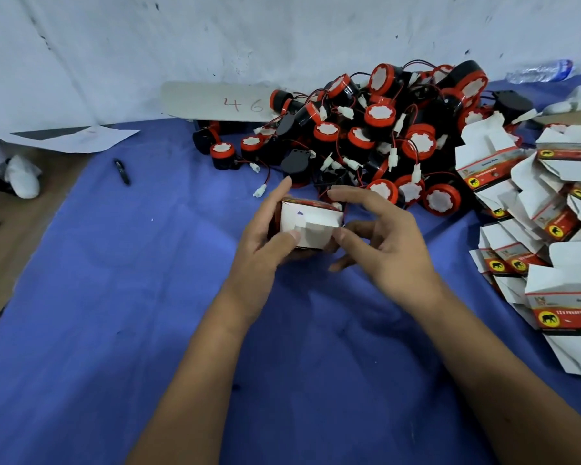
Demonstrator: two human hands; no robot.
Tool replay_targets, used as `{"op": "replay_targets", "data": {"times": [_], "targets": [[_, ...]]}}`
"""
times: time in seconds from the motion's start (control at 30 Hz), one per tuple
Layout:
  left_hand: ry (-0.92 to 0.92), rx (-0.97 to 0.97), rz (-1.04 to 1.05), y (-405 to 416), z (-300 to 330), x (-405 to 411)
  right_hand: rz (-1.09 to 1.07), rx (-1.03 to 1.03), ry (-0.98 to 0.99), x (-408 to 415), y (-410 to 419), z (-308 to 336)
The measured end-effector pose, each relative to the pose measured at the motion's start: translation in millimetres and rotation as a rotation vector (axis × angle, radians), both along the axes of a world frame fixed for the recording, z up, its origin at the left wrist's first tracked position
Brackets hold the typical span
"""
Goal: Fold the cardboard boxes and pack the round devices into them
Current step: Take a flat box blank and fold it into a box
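**A:** Status on the packing?

**B:** Early, by the look of it. One cardboard box (307,224) is in hand above the blue cloth (114,297), just in front of the pile of round devices (376,129). Big heap there, red-capped, wires trailing, all unpacked. Stack of flat boxes (534,213) to the right, not yet folded. I see no finished boxes anywhere in view.

**A:** Hands?

**B:** Left hand (265,236) grips the box from its left side, thumb pressed on the white end face. Right hand (379,233) grips the right side, index finger curled over the top edge, thumb on the end flap. Looks like the end flaps are being tucked shut.

**A:** Device inside already?

**B:** Can't tell, the end facing the camera is covered by flaps and the frame is a bit soft there.

**A:** Orientation?

**B:** White flap end points back at the person. Long axis probably runs away from the camera toward the pile, but it's foreshortened. Printed red face is up.

**A:** Remaining?

**B:** Nearly everything: close this one, then the whole heap and stack.
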State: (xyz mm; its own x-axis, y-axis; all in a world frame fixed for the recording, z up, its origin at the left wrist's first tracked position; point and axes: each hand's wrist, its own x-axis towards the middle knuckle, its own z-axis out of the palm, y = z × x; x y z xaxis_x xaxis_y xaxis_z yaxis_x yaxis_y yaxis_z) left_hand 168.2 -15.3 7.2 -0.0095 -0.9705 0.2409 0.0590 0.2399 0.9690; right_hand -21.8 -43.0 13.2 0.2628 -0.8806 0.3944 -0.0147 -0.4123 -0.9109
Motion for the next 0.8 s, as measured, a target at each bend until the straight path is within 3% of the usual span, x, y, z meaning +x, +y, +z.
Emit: {"op": "replay_targets", "data": {"times": [0.1,0.23,0.43,0.63,0.8], "targets": [[0.022,-0.008,0.019,-0.9,-0.4,-3.0,-0.072,0.009,0.040,-0.2,-2.0,-2.2],[-0.127,-0.079,0.144,-1.1,-2.1,-6.7,-0.124,-0.014,0.152,-4.3,-5.4,-6.7],[-0.175,-0.055,0.155,0.8,-3.3,-7.6,-0.198,-0.353,0.329,-5.4,-6.9,-1.2],[-0.514,-0.474,0.300,2.5,-5.3,-26.8,-0.309,-0.241,0.148,0.4,-4.2,-2.9],[-0.810,-0.509,0.266,3.4,-3.4,-31.1,-0.356,-0.128,0.001,-2.9,-3.7,-1.1]]}}
